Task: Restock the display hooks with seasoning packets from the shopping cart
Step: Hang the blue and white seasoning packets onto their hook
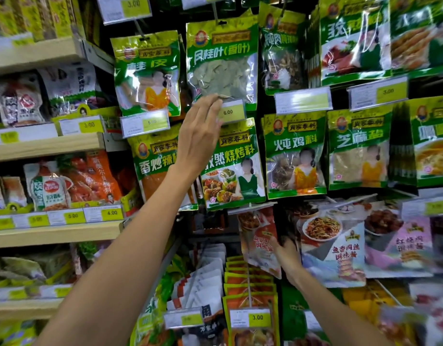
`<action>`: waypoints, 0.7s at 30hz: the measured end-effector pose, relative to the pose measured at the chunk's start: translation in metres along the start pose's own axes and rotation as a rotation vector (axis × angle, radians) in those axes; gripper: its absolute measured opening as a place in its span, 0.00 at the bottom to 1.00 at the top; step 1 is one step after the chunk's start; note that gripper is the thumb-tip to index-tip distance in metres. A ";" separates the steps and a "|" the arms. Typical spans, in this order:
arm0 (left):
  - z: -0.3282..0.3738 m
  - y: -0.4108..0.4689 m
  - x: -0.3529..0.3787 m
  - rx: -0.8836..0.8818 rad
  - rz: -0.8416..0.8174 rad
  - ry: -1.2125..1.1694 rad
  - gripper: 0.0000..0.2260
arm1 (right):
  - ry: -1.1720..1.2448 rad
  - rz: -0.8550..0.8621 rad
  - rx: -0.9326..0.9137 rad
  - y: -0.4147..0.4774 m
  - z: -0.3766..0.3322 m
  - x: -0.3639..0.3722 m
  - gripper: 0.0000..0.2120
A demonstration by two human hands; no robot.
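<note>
L hand [199, 136] is reaching up w/ fingers straight & together, open, gripping nothing; its fingertips [213, 99] are meeting the bottom edge of the bay leaf packet [221, 61], right beside the 6.00 price tag [230, 112]. R hand [286, 254] is sitting lower & to the right of the L forearm, and looks to be pinching the right edge of a red sauce packet [258, 236], thumb on the front, other fingers mostly hidden behind it, so the grip is prob. but not 100% certain. That packet is hanging tilted just above the R hand, below the cumin BBQ seasoning packet [234, 168] that the L wrist is crossing. Shopping cart isn't in view, so can't tell what stock is left. Handling, as a guess: these are thin glossy plastic pouches, light, floppy, prob. slippery, crinkling & swinging when nudged; the bay leaves inside are likely brittle, so not a thing to be squeezing mid-body. Best hold is prob. the flat sealed top strip near the hang hole, pinching w/ thumb & forefinger, lining the hole up w/ the hook [215, 13] above the L hand, while the other hand is steadying the bottom edge. Main risk: knocking neighbouring packets off.
</note>
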State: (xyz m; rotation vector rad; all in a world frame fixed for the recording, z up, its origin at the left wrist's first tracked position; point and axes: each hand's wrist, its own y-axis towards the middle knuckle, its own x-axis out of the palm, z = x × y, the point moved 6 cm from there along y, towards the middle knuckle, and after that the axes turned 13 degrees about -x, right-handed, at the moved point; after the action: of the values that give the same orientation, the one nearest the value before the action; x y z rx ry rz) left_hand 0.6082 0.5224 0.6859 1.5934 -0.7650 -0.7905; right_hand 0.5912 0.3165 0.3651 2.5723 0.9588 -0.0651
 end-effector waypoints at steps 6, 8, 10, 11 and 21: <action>0.028 -0.041 -0.011 -0.003 0.028 -0.102 0.10 | -0.139 -0.010 -0.221 -0.049 -0.031 -0.025 0.21; 0.048 -0.064 -0.014 -0.026 0.001 -0.176 0.10 | -0.142 -0.014 -0.254 -0.069 -0.033 -0.043 0.19; 0.071 -0.086 -0.016 -0.082 -0.044 -0.263 0.09 | -0.173 0.015 -0.301 -0.089 -0.033 -0.070 0.17; 0.085 -0.099 -0.015 -0.114 -0.075 -0.314 0.09 | -0.187 0.039 -0.319 -0.100 -0.030 -0.086 0.16; 0.320 -0.287 0.024 -0.589 -0.774 -0.893 0.08 | -0.467 0.336 -0.044 -0.256 0.067 -0.307 0.08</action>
State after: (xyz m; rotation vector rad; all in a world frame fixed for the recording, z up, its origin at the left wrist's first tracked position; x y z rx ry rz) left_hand 0.3750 0.3685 0.3587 0.9148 -0.4002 -2.1465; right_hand 0.1993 0.2772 0.2694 2.4730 0.3495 -0.5169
